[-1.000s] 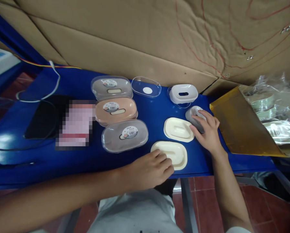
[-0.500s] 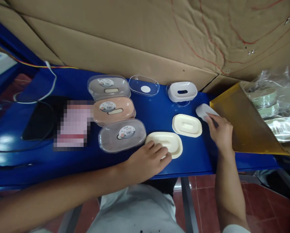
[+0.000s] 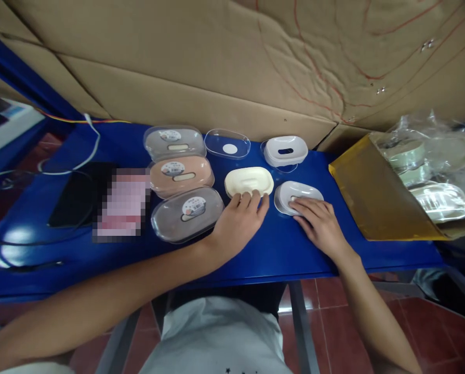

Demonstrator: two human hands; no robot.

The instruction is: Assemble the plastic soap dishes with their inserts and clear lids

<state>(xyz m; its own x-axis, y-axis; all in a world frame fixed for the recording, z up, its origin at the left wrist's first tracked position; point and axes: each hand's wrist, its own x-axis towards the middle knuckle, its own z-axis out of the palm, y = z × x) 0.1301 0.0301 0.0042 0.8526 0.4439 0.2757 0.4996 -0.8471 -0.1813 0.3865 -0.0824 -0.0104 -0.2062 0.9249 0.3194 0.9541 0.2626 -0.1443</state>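
Note:
My left hand (image 3: 240,223) has its curled fingers on the near rim of a cream oval soap dish base (image 3: 250,179). On the right, my right hand (image 3: 320,223) grips the near right side of a white oval soap dish tray (image 3: 289,192). That tray has a slot in its middle and sits over a cream base, whose edge shows beneath; the fingers cover part of the tray. Behind it stand more white slotted trays (image 3: 284,150), stacked on a clear lid. Another clear lid (image 3: 229,143) with a round white sticker lies to their left.
Labelled, lidded soap dishes, grey (image 3: 187,213) and pink (image 3: 181,174), line the left, with another grey one behind. An open cardboard box (image 3: 357,192) with plastic-wrapped dishes stands right. A blurred pink item (image 3: 123,200) and cables lie left; cardboard (image 3: 170,67) walls the back.
The left hand has moved the cream base back, away from the table's front edge. My right hand has brought the white tray left from beside the box onto the other cream base.

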